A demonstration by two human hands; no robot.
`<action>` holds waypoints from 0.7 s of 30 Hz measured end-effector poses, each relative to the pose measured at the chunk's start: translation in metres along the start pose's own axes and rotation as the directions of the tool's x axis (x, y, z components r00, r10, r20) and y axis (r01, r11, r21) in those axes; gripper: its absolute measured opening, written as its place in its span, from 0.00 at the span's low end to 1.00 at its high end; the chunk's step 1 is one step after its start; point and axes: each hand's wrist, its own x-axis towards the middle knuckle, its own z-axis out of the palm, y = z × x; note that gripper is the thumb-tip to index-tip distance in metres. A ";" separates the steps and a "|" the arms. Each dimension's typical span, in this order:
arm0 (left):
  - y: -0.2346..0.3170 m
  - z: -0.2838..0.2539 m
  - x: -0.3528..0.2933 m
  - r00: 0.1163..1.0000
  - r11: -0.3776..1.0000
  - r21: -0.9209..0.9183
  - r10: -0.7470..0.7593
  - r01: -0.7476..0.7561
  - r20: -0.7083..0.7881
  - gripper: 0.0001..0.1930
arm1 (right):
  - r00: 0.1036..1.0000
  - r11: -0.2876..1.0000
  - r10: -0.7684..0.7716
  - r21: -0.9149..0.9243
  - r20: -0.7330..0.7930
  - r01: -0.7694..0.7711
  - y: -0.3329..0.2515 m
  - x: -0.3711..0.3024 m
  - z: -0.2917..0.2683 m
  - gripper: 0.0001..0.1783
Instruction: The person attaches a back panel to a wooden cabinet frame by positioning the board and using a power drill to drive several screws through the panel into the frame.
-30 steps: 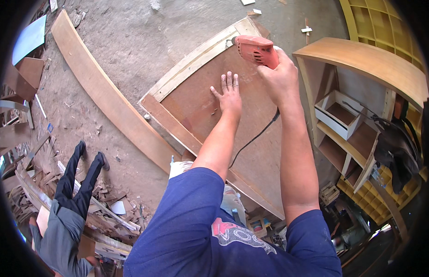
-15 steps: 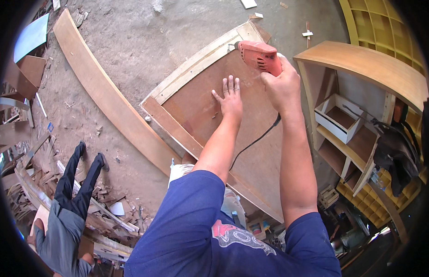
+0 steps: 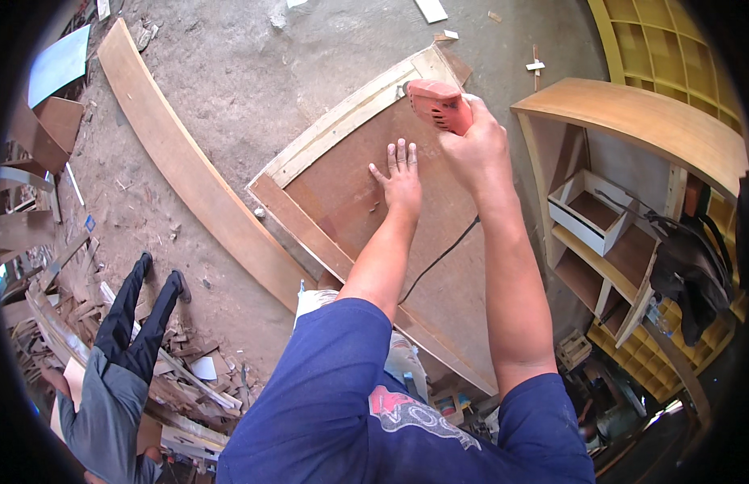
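A red power drill (image 3: 439,105) is in my right hand (image 3: 477,145), fingers wrapped round its handle. The drill's front end meets the pale wooden strip along the far edge of a brown wooden panel (image 3: 342,194). A black cord (image 3: 443,262) trails from the drill across the panel toward me. My left hand (image 3: 400,179) lies flat on the panel with its fingers spread, left of and nearer than the drill. Whether the bit has entered the wood is too small to make out.
A long curved board (image 3: 173,153) lies on the dirt floor at left. To the right stands a wooden cabinet (image 3: 624,121) with a white drawer box (image 3: 592,210) and a dark bag (image 3: 693,278). A person (image 3: 120,387) stands at lower left by scrap wood (image 3: 209,371).
My right hand and the drill have shifted slightly left and nearer along the pale strip. My left hand stays nearly in place on the panel.
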 end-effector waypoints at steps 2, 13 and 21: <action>0.000 0.000 0.000 1.000 1.000 0.007 -0.002 0.002 0.002 0.42 | 1.000 1.000 -0.002 -0.014 0.002 0.002 -0.002 -0.002 -0.001 0.24; -0.002 0.006 0.003 1.000 1.000 0.007 -0.014 0.014 -0.022 0.42 | 0.997 0.985 -0.061 0.159 -0.043 0.067 0.016 -0.029 -0.008 0.22; 0.006 -0.006 -0.003 0.994 1.000 -0.019 0.017 -0.015 0.111 0.39 | 0.989 0.942 0.014 0.328 0.150 -0.064 0.033 -0.068 0.006 0.26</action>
